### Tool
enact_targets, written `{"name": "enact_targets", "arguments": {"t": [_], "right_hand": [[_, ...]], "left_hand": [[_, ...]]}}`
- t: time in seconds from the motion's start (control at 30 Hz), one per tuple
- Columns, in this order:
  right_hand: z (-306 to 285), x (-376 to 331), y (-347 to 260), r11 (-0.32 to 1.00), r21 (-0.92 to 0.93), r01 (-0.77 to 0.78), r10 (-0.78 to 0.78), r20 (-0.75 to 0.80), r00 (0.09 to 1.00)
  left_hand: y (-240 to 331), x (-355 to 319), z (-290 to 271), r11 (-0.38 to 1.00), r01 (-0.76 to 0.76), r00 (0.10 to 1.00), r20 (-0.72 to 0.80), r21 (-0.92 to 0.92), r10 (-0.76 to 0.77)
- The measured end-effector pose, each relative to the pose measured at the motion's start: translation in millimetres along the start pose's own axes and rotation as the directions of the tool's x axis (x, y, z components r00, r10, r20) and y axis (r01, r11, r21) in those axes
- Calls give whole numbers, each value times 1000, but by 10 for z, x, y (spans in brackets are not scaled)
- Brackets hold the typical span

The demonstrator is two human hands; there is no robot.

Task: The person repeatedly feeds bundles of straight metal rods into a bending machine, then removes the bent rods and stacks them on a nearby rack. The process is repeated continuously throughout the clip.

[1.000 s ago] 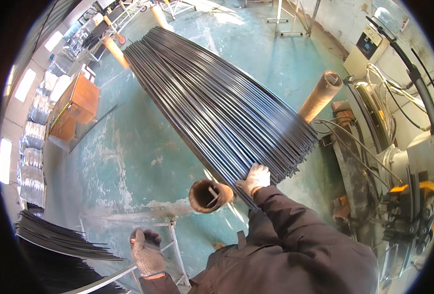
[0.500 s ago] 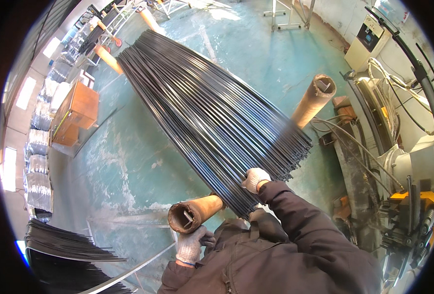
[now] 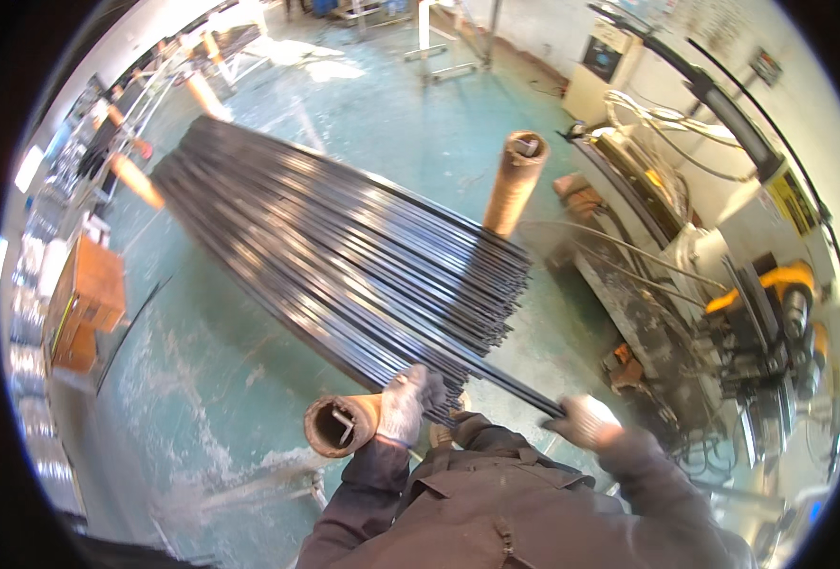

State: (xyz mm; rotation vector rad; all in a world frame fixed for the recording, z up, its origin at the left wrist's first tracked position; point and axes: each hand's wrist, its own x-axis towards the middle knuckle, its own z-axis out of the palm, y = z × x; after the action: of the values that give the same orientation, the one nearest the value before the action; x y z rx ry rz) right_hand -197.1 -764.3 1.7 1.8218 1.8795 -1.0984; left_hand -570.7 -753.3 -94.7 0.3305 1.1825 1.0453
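Note:
Long thin black rods [image 3: 344, 237] lie in a wide, sloping pile, their near ends uneven. My right hand [image 3: 586, 422], in a pale work glove, is closed round the ends of a few black rods [image 3: 505, 381] that stick out past the others. My left hand [image 3: 407, 403], gloved alike, rests at the near left corner of the pile with its fingers curled against the rods. Whether it grips any of them is hidden. Right beside that hand is the open end of a brown tube [image 3: 330, 427].
Another brown tube [image 3: 515, 185] rises at the pile's right edge, and more stand at its far end. On the right are a machine with a yellow part [image 3: 785, 280] and cables [image 3: 671, 119]. A brown wooden cabinet [image 3: 92, 284] stands left on the green floor [image 3: 221, 379].
My right hand has moved right and down, drawing a few rods out of the pile. My left hand has gone from below the near tube up to the rod ends. The view has shifted right.

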Motion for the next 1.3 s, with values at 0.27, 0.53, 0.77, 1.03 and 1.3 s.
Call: {"name": "enact_targets", "arguments": {"t": [0.27, 0.53, 0.77, 1.03, 1.3], "right_hand": [[924, -2208, 1238, 828, 1, -561, 535, -304, 788], [991, -2660, 3207, 852, 23, -524, 425, -615, 665], [1031, -3221, 5077, 564, 819, -106, 667, -527, -527], [-328, -2440, 4579, -491, -82, 868, 860, -206, 467], [-864, -2456, 5199, -153, -25, 988, 983, -102, 150]], "left_hand": [[-84, 562, 499, 852, 124, 985, 169, -508, -43], [-24, -53, 1986, 952, 23, 954, 291, -306, 70], [916, -192, 3830, 905, -111, 836, 453, -410, 308], [271, -291, 5764, 986, -79, 626, 763, -146, 163], [838, 874, 6413, 939, -319, 597, 742, -130, 306]]}}
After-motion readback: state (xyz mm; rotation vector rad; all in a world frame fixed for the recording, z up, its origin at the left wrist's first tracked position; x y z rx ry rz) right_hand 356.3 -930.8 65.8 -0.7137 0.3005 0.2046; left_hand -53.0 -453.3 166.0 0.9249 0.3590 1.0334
